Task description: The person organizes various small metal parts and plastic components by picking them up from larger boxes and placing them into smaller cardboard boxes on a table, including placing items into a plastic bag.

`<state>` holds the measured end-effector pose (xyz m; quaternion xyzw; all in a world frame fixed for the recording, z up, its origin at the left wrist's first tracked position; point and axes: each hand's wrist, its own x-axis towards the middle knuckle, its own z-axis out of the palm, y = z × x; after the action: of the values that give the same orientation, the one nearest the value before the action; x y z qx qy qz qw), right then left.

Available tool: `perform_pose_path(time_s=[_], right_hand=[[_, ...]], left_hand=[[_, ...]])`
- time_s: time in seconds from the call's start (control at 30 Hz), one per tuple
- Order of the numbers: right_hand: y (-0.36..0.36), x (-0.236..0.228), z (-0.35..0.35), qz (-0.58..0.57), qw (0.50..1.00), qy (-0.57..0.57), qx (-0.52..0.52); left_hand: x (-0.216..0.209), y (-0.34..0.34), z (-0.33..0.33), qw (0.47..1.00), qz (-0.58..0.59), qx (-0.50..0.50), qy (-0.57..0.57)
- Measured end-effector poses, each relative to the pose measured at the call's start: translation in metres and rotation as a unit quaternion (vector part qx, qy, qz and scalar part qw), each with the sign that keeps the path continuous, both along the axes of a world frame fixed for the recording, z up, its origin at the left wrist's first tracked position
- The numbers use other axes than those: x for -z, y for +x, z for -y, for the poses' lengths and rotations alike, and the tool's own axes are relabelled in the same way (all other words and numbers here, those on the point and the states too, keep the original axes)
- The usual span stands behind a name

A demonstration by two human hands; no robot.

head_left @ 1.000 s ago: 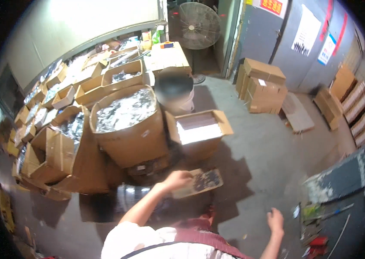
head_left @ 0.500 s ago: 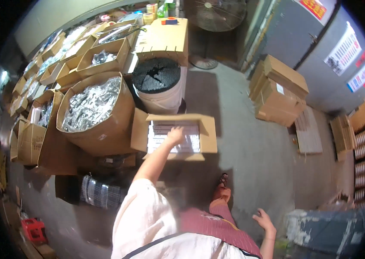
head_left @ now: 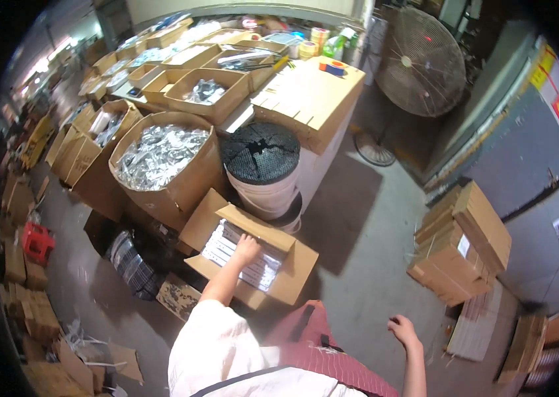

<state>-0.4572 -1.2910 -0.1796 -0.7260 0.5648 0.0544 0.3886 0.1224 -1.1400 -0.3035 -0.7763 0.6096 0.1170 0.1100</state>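
Reaching down into an uncovered cardboard box [head_left: 302, 264], my left hand [head_left: 246, 250] has its fingers bent against the white, strip-like items [head_left: 265, 274] packed in rows there. Its fingertips are partly hidden, so what they grip does not show plainly. The box stands tilted in my view with its flaps spread outward. Away to the right, my right hand [head_left: 403, 329] hangs in the air over the floor, empty, with loosely bent fingers apart.
Behind the box stand a white bucket [head_left: 263, 195] topped with black mesh-like material and a large carton [head_left: 170, 198] of shiny clear-wrapped pieces. A fan [head_left: 418, 63] stands at the back. Stacked cartons [head_left: 454, 255] sit at right; a red crate [head_left: 38, 243] lies left.
My view has swung left and tilted, so the box appears turned and lower left. My left hand stays inside it, its fingers now more bent. My right hand's fingers have curled a little.
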Motion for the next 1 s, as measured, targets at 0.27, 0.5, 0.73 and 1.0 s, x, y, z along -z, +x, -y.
perform_pose_path(time_s=[0.27, 0.5, 0.73, 1.0], right_hand=[[0.316, -0.070, 0.158, 0.227, 0.907, -0.072, -0.348], [0.563, -0.067, 0.218, 0.343, 0.793, -0.181, -0.470], [0.671, -0.024, 0.211, 0.278, 0.635, -0.393, -0.603], [0.689, -0.009, 0.226, 0.282, 0.623, -0.376, -0.626]], left_hand=[[-0.034, -0.018, -0.042, 0.949, -0.061, -0.048, -0.307], [-0.100, -0.047, 0.006, 0.840, -0.100, -0.268, -0.462], [-0.125, -0.080, 0.015, 0.688, -0.011, -0.488, -0.537], [-0.151, -0.149, 0.054, 0.357, 0.017, -0.706, -0.611]])
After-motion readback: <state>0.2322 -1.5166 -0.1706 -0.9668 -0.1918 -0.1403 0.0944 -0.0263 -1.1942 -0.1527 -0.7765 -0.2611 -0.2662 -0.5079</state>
